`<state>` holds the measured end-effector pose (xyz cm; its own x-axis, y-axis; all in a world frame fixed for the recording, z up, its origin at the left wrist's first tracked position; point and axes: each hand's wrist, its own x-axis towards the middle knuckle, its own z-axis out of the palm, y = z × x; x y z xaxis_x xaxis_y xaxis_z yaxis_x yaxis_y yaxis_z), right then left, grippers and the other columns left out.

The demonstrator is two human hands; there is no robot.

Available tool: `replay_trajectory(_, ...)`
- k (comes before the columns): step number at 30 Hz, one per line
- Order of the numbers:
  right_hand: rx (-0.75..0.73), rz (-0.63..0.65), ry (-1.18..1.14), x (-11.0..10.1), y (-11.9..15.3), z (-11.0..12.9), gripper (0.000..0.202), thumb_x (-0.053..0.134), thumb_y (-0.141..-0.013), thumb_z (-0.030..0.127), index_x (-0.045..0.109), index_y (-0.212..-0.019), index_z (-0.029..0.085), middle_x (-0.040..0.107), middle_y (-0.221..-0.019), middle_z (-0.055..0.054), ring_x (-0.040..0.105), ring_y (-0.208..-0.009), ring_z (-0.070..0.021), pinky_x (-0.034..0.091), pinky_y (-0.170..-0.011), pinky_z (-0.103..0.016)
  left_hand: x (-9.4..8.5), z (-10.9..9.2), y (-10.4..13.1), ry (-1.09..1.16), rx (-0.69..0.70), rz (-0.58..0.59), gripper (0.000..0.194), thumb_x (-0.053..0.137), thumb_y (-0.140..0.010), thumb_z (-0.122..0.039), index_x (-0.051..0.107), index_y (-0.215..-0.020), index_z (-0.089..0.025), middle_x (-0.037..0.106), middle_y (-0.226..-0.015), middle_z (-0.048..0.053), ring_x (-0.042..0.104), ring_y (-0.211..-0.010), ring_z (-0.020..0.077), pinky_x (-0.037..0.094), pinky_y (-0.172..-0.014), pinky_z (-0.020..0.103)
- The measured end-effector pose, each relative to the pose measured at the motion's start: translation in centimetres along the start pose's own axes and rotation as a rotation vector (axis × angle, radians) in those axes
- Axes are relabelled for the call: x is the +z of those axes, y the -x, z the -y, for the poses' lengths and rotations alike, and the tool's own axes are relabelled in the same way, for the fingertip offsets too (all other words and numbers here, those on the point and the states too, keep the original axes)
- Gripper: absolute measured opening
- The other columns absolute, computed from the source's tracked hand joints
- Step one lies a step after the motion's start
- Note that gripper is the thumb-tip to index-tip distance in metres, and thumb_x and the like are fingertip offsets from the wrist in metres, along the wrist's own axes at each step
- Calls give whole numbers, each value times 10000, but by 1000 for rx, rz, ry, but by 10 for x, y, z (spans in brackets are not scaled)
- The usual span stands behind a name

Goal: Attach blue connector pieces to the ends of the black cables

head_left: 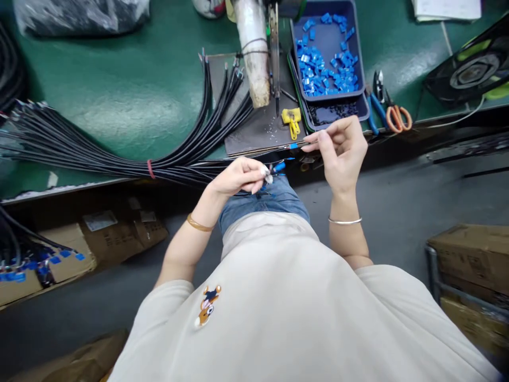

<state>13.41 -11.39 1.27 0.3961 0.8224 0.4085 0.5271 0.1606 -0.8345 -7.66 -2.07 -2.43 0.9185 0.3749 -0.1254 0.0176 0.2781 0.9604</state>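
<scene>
My left hand (244, 176) is closed in a pinch at the cable ends by the table's front edge. A small whitish piece (269, 178) shows at its fingertips, and a blue connector (280, 166) sits just beyond. A bundle of black cables (175, 165) runs to it from the left, tied with a red band (150, 168). My right hand (342, 154) is raised to the right, thumb and fingers drawn together. Anything between them is too small to make out. Another blue connector (293, 146) lies just left of its fingertips.
A tray (360, 48) of blue connectors stands behind my right hand, over a tray of small black parts (332, 112). Nearby are a yellow clip (292, 121), orange-handled scissors (398, 118), blue-handled pliers (377, 111) and a fan (475, 69). A wrapped post (252, 53) rises centrally.
</scene>
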Motion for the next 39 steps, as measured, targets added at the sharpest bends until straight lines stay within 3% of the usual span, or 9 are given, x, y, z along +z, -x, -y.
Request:
replay_trajectory(2,-5,27,-18,2,10,3,242,517,-951,480,549,-1013,248,701,-848,22,735,-797,-134,622,-698,-288,3,8,7,155,18,-221,416,759,-719,-544,636,-726,-146,560,-451,-3,209,-302,6,85,-358,201)
replay_trajectory(5,-41,69,-53,7,16,6,206,550,-938,444,557,-964,241,687,-825,25,728,-777,-129,612,-665,-270,18,12,12,177,82,-388,390,811,-687,-473,625,-801,-149,607,-492,1,251,-313,3,82,-357,185)
replay_trajectory(15,-207,250,48,28,-2,7,120,607,-891,305,570,-837,204,661,-771,28,671,-706,-106,543,-699,-237,50,-3,1,-71,248,-619,305,770,-748,-404,630,-834,-146,589,-585,-29,536,-506,55,412,-504,171)
replay_trajectory(20,41,242,-258,28,-7,-8,199,640,-868,369,539,-814,207,623,-737,50,679,-657,-94,560,-651,-216,59,-6,-10,-354,344,-787,191,642,-872,-334,674,-845,-147,600,-660,-9,523,-579,70,430,-583,201)
replay_trajectory(25,222,254,-339,21,-5,-14,234,662,-854,399,536,-816,205,616,-664,64,600,-504,-67,499,-522,-186,52,-9,-21,-206,239,-723,240,640,-871,-349,616,-750,-142,539,-564,-26,484,-503,57,379,-512,192)
replay_trajectory(28,183,152,-211,16,-6,-8,179,614,-893,373,590,-844,203,504,-546,85,464,-444,-46,359,-447,-172,46,-8,-25,-188,203,-724,231,648,-865,-347,624,-765,-140,550,-566,-22,483,-499,55,368,-500,190)
replay_trajectory(31,136,238,-82,15,-10,-3,134,663,-849,316,679,-890,190,460,-548,82,357,-458,-38,277,-443,-192,44,-4,-27,-184,199,-731,228,658,-857,-358,634,-796,-140,583,-584,-13,519,-517,65,406,-525,193)
replay_trajectory(35,116,330,-17,23,-14,-3,132,680,-810,245,712,-917,175,538,-586,71,301,-467,-34,278,-465,-205,43,-1,-28,-198,195,-710,226,647,-867,-366,653,-852,-140,599,-612,-9,550,-553,74,451,-580,200)
replay_trajectory(39,65,322,40,28,-14,-6,92,651,-824,229,715,-871,183,607,-624,48,406,-506,-53,345,-519,-210,42,0,-29,-222,188,-695,232,635,-876,-368,649,-847,-138,594,-615,-8,543,-551,73,448,-577,199)
